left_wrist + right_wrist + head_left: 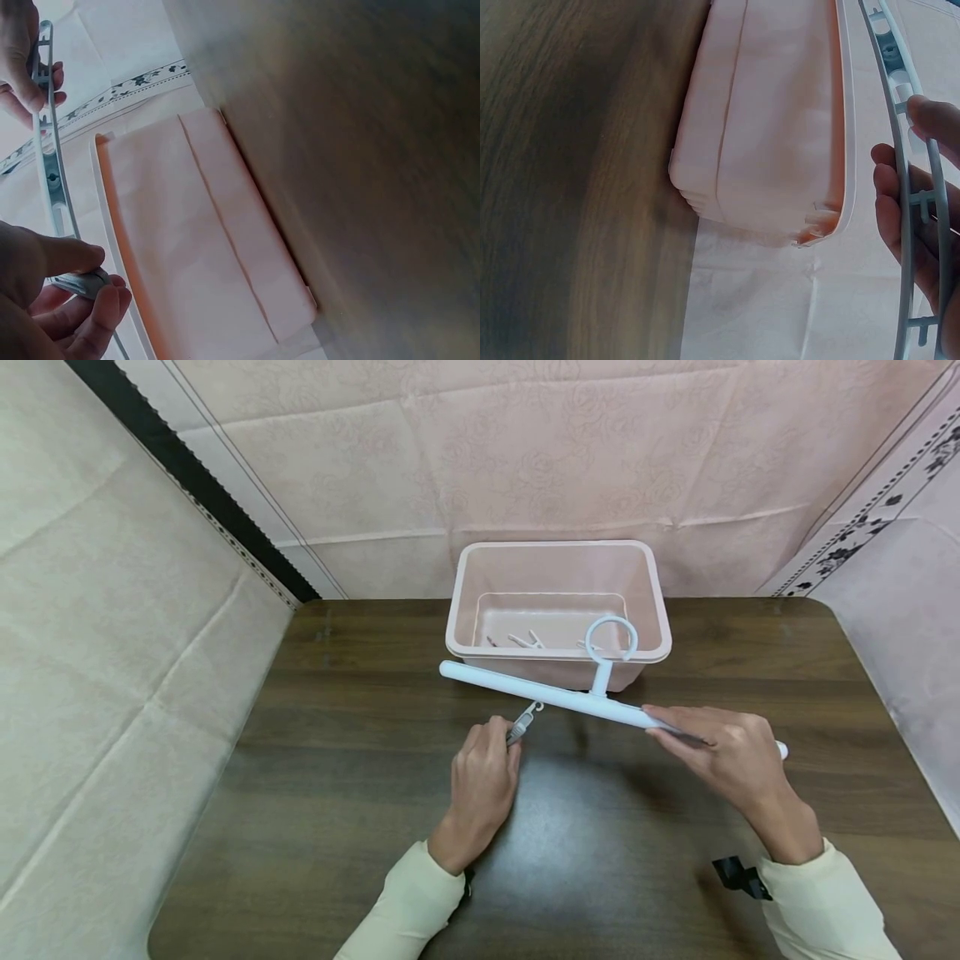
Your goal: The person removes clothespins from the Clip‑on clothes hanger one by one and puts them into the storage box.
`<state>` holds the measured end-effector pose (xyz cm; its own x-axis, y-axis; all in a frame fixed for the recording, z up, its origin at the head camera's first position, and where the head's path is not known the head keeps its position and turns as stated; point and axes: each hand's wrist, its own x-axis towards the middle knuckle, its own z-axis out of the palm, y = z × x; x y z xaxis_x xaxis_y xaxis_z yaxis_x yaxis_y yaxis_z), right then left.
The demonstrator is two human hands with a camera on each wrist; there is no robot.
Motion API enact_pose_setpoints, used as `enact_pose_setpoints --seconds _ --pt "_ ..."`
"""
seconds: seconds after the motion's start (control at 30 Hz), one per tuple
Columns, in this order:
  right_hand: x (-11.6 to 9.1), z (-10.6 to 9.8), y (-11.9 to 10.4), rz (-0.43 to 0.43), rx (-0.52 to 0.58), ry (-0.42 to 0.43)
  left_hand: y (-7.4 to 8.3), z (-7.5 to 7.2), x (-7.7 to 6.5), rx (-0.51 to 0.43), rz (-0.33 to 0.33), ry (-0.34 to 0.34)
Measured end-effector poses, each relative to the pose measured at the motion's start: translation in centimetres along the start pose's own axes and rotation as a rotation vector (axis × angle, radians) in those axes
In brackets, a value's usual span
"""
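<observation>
A light blue hanger [525, 687] with a round hook is held up, tilted, in front of a pale pink bin. My right hand [731, 752] grips its right part. The right wrist view shows the hanger's [905, 225] hollow underside, with short crossbars and small pegs between two long edges. My left hand [483, 777] pinches a grey clothes peg [522, 723] between thumb and fingers. In the head view the peg's small hooked end is close to the hanger's lower edge; whether they touch I cannot tell. The left wrist view shows the peg [86, 283] partly covered by fingers.
The pale pink bin [457, 639] stands at the table's back edge, with several small light pieces [525, 641] on its floor. The brown wooden table [337, 793] lies beneath both hands. Pale patterned cloth [540, 460] rises behind and at both sides.
</observation>
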<state>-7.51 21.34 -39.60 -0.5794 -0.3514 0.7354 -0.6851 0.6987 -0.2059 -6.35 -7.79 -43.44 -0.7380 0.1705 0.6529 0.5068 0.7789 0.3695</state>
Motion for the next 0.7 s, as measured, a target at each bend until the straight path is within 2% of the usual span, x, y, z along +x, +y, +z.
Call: enact_pose_setpoints --seconds 0.37,0.7 --pt "0.02 0.03 0.06 0.003 -0.002 0.005 0.0 -0.26 0.01 -0.034 0.045 0.027" --pt "-0.07 -0.05 0.23 0.02 -0.007 -0.001 -0.15 -0.63 -0.11 -0.004 0.048 0.023"
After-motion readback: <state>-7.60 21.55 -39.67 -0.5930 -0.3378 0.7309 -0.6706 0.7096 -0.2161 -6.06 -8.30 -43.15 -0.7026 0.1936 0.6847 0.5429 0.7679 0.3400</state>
